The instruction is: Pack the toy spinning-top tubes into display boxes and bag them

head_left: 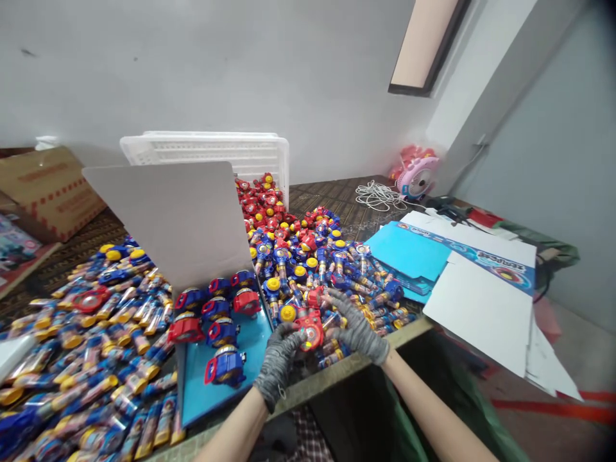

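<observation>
Along the left edge of the tabletop sits a cardboard carton (pixel 52 192), with loose yellow-capped tubes (pixel 96 366) spread towards the front edge. Next comes an open display box (pixel 197 398), lid raised, near the front edge; it looks partly filled, with eight blue or red toys standing in it and bare blue floor left at its front. Behind, a white basket (pixel 216 139) at the back edge spills red toys into a mixed pile (pixel 289 263). Left to be boxed or not, that pile is still large. The gloved left hand (pixel 279 359) pinches a red toy (pixel 312 330) outside the box, just above the front edge; the gloved right hand (pixel 356 327) curves beside it, thumb parted from fingers, its grip unclear. Flat cardboard pieces (pixel 481 308) overhang the right front corner.
</observation>
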`<state>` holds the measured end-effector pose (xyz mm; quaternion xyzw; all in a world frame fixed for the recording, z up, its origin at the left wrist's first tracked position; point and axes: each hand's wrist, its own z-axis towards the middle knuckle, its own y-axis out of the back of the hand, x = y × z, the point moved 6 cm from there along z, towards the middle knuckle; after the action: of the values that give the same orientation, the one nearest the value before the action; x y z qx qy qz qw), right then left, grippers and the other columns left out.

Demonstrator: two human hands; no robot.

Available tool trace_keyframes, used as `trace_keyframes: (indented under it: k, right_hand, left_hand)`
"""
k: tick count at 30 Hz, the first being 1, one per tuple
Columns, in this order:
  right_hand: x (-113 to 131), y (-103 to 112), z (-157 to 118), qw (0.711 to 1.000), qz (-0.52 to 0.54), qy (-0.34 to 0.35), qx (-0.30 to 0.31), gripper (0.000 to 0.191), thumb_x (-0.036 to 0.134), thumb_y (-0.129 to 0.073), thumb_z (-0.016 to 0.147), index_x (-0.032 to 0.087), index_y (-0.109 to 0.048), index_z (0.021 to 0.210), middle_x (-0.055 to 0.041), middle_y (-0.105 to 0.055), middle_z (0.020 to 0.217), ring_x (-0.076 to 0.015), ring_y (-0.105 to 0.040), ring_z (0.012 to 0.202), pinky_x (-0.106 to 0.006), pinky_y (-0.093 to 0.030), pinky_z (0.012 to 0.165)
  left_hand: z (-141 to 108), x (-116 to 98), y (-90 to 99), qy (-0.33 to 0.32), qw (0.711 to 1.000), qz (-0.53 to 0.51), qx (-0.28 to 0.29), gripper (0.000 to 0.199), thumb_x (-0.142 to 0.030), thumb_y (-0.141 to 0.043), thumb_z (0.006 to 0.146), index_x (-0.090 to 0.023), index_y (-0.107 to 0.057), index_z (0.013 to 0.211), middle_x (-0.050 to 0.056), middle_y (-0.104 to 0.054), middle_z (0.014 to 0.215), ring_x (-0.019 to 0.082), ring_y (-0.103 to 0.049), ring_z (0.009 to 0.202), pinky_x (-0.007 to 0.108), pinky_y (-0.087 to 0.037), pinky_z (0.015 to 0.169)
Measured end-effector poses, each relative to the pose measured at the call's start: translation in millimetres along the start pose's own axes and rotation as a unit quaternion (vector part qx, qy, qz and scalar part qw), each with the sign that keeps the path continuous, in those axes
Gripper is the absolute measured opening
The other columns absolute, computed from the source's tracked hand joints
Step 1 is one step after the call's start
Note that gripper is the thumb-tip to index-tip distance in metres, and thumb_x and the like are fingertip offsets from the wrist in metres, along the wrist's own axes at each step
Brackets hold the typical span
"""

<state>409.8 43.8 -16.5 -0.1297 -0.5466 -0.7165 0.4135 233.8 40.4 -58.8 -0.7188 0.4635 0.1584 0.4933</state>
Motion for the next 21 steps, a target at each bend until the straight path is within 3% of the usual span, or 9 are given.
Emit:
trace_keyframes:
  k: [2, 5, 8, 9, 11, 14, 16, 19, 21]
  right_hand:
    - [-26.7, 2.4, -3.5, 0.993, -0.103, -0.05, 0.02, 0.048, 0.031, -0.071, 0.076, 0.025, -0.06, 0.122, -0.0124, -0.043, 0.143, -0.0316, -0.039, 0.132, -0.055, -0.033, 0.107]
    - [-53.8, -12.3, -12.0, 0.966, -0.23, -0.079, 0.088, 0.036, 0.02, -0.069, 0.075, 0.023, -0.068, 0.111, -0.0128, -0.047, 0.14, -0.0331, -0.04, 0.13, -0.058, -0.03, 0.107]
    - [-56.5, -30.1, -22.0, 0.95, -0.303, -0.061, 0.048, 0.029, 0.024, -0.064, 0.08, 0.022, -0.068, 0.109, -0.0126, -0.052, 0.135, -0.032, -0.042, 0.128, -0.055, -0.029, 0.108]
    - [-54.6, -34.3, -25.9, 0.946, -0.319, -0.06, 0.009, 0.027, 0.024, -0.061, 0.081, 0.022, -0.069, 0.107, -0.0127, -0.055, 0.133, -0.0318, -0.044, 0.126, -0.055, -0.03, 0.107]
    - [-50.9, -41.5, -34.7, 0.934, -0.342, -0.073, -0.069, 0.026, 0.024, -0.055, 0.085, 0.02, -0.068, 0.107, -0.0141, -0.06, 0.125, -0.032, -0.048, 0.121, -0.055, -0.032, 0.105]
    - [-48.9, -43.9, -46.5, 0.923, -0.335, -0.096, -0.165, 0.028, 0.023, -0.047, 0.089, 0.017, -0.067, 0.108, -0.0161, -0.066, 0.113, -0.0318, -0.056, 0.11, -0.055, -0.037, 0.098]
    - [-49.1, -37.7, -51.3, 0.92, -0.313, -0.096, -0.214, 0.029, 0.026, -0.045, 0.091, 0.015, -0.066, 0.107, -0.016, -0.068, 0.105, -0.0308, -0.06, 0.101, -0.054, -0.042, 0.093]
    - [-48.4, -22.0, -55.0, 0.921, -0.282, -0.085, -0.255, 0.032, 0.03, -0.04, 0.093, 0.015, -0.064, 0.108, -0.0143, -0.069, 0.099, -0.0276, -0.063, 0.092, -0.049, -0.05, 0.085]
    - [-44.2, -11.1, -58.0, 0.926, -0.263, -0.07, -0.261, 0.032, 0.029, -0.037, 0.094, 0.017, -0.062, 0.111, -0.0117, -0.07, 0.102, -0.0246, -0.065, 0.094, -0.045, -0.053, 0.085]
  left_hand:
    - [3.0, 2.5, 9.5, 0.002, 1.0, -0.014, -0.019, 0.047, -0.03, -0.089, 0.041, -0.015, -0.057, 0.072, -0.002, -0.064, 0.06, 0.011, -0.056, 0.049, 0.022, -0.045, 0.047]
    - [5.9, 6.1, 15.9, -0.012, 0.999, 0.02, -0.026, 0.045, -0.036, -0.086, 0.044, -0.016, -0.057, 0.071, -0.002, -0.061, 0.058, 0.01, -0.053, 0.048, 0.022, -0.043, 0.047]
    - [4.0, 5.4, 13.2, -0.134, 0.974, 0.184, -0.011, 0.038, -0.04, -0.079, 0.057, -0.018, -0.06, 0.081, 0.002, -0.067, 0.076, 0.017, -0.061, 0.069, 0.031, -0.052, 0.066]
    - [1.5, 6.6, 8.6, -0.187, 0.943, 0.275, 0.009, 0.038, -0.039, -0.078, 0.059, -0.018, -0.062, 0.087, 0.005, -0.068, 0.088, 0.022, -0.063, 0.082, 0.037, -0.052, 0.078]
    - [-3.1, 18.3, -2.2, -0.249, 0.838, 0.481, 0.063, 0.046, -0.035, -0.078, 0.059, -0.018, -0.066, 0.101, 0.011, -0.066, 0.11, 0.031, -0.058, 0.107, 0.049, -0.042, 0.1]
    - [-3.6, 42.8, -5.2, -0.217, 0.672, 0.7, 0.105, 0.062, -0.035, -0.071, 0.068, -0.014, -0.059, 0.125, 0.017, -0.055, 0.133, 0.037, -0.045, 0.126, 0.054, -0.023, 0.113]
    - [-4.0, 49.4, -4.5, -0.184, 0.619, 0.755, 0.111, 0.061, -0.035, -0.06, 0.079, -0.012, -0.05, 0.135, 0.019, -0.048, 0.14, 0.036, -0.039, 0.132, 0.052, -0.021, 0.114]
    - [-7.7, 47.2, -9.2, -0.174, 0.612, 0.76, 0.128, 0.054, -0.029, -0.05, 0.086, -0.011, -0.048, 0.137, 0.019, -0.041, 0.146, 0.034, -0.033, 0.137, 0.05, -0.023, 0.114]
    - [-8.8, 38.9, -12.0, -0.183, 0.663, 0.715, 0.125, 0.055, -0.025, -0.058, 0.078, -0.011, -0.054, 0.131, 0.019, -0.044, 0.142, 0.035, -0.037, 0.134, 0.048, -0.028, 0.113]
